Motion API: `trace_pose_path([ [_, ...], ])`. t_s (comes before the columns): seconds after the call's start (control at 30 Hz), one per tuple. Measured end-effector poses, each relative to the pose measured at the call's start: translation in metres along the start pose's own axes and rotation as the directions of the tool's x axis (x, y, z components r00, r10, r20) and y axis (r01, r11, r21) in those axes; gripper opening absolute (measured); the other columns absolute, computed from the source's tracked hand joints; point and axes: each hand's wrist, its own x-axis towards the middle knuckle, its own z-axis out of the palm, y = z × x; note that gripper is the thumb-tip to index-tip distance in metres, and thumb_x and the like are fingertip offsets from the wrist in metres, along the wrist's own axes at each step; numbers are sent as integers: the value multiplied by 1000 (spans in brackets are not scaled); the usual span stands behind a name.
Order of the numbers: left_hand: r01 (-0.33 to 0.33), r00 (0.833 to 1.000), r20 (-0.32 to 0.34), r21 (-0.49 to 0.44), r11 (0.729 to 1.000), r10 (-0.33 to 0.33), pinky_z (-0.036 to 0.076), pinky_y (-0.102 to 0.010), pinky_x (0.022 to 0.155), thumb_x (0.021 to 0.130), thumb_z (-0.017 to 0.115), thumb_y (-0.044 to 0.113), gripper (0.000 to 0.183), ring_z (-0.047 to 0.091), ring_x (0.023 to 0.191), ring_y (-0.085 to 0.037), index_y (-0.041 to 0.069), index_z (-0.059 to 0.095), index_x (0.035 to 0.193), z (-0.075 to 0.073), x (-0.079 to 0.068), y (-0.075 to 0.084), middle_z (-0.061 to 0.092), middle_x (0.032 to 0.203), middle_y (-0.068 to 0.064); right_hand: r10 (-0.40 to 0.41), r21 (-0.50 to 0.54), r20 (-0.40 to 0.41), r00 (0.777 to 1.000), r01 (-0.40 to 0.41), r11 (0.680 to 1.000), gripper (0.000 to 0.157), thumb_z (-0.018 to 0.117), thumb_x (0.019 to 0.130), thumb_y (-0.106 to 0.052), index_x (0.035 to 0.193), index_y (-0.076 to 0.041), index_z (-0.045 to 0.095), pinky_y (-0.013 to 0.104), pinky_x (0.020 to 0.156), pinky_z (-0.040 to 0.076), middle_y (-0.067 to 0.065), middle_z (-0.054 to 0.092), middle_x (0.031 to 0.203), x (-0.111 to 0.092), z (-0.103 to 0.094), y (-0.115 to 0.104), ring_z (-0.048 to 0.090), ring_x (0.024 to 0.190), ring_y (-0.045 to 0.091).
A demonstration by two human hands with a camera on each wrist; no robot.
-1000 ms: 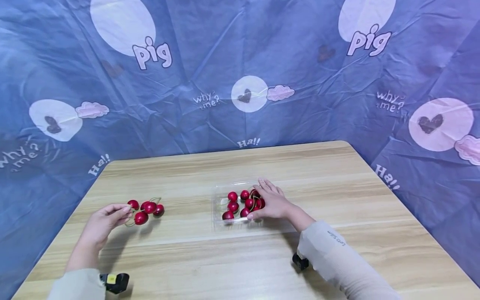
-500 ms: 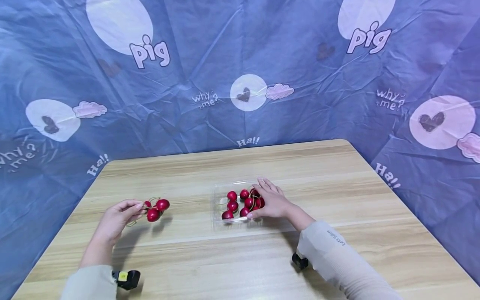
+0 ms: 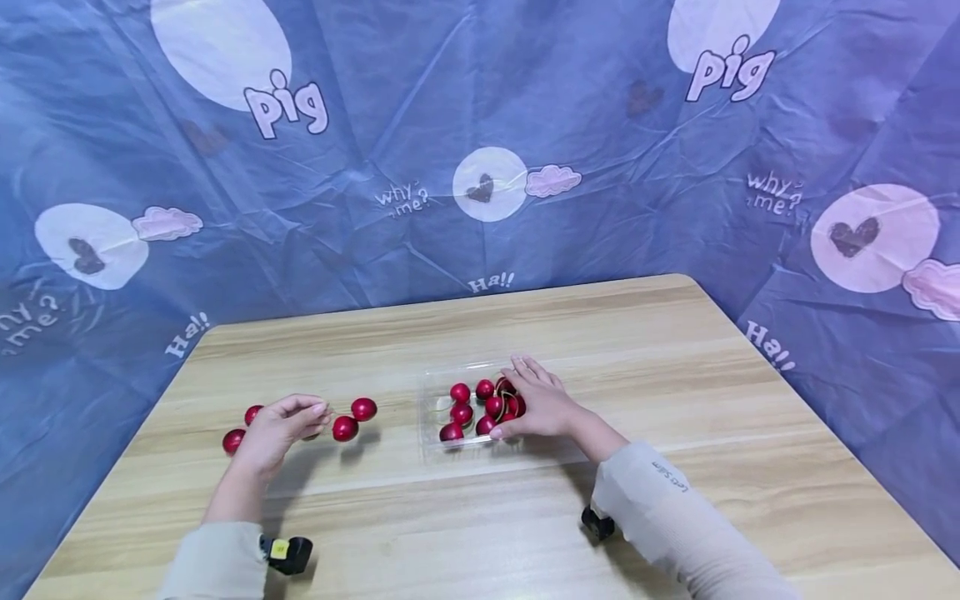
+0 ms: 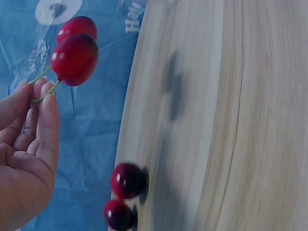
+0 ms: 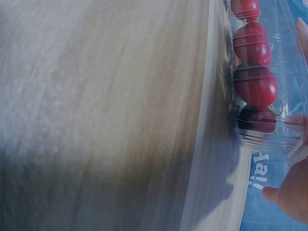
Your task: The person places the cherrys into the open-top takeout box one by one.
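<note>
My left hand [image 3: 279,429] pinches the thin green stems of a pair of red cherries [image 4: 74,60] between thumb and fingertips. The pair hangs above the table, to the left of a clear plastic box [image 3: 426,421]. Several cherries [image 3: 462,414] with stems lie in that box. Across its right end my right hand [image 3: 543,407] holds it, thumb at the near side and fingers at the far side. In the right wrist view, only part of this hand [image 5: 291,192] shows beside the box wall. Two loose cherries [image 3: 233,441] rest on the table behind the left wrist, partly covered by the hand.
A light wooden table [image 3: 480,517] carries everything. Behind its far edge hangs a blue printed cloth [image 3: 375,167]. Each sleeve has a black wrist camera [image 3: 288,554] below it.
The left hand has moved right from the cherry cluster, carrying a pair by the stems toward the box. Other cherries stayed behind on the table. The right hand has kept its place at the box.
</note>
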Motion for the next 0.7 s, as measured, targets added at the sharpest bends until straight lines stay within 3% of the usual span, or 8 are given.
trace_pose_path([
  [0.2, 28, 1000, 7, 24, 999, -28, 48, -27, 74, 84, 57, 12, 11, 60, 77, -11, 2, 59, 88, 20, 4, 9, 63, 81, 0, 1, -10, 10, 1000, -1, 1000, 104, 58, 59, -68, 136, -7, 25, 53, 98, 9, 14, 8, 143, 1, 0, -2, 1, 129, 29],
  [0.37, 0, 999, 41, 10, 1000, -1, 47, -30, 75, 84, 57, 14, 15, 59, 79, -15, 1, 58, 89, 29, 11, 6, 62, 85, -6, 6, -11, 16, 1000, -6, 1000, 106, 56, 58, -70, 137, -7, 23, 53, 98, 8, 13, 6, 143, 2, 0, -2, -2, 129, 27],
  [0.7, -33, 997, 75, -43, 999, 36, 47, -27, 74, 83, 57, 10, 11, 59, 77, -12, 1, 58, 88, 51, 22, 13, 62, 83, -3, 28, -3, 13, 1000, -28, 1000, 105, 57, 59, -69, 136, -7, 23, 53, 98, 8, 11, 4, 143, 1, -2, -1, 0, 129, 29],
])
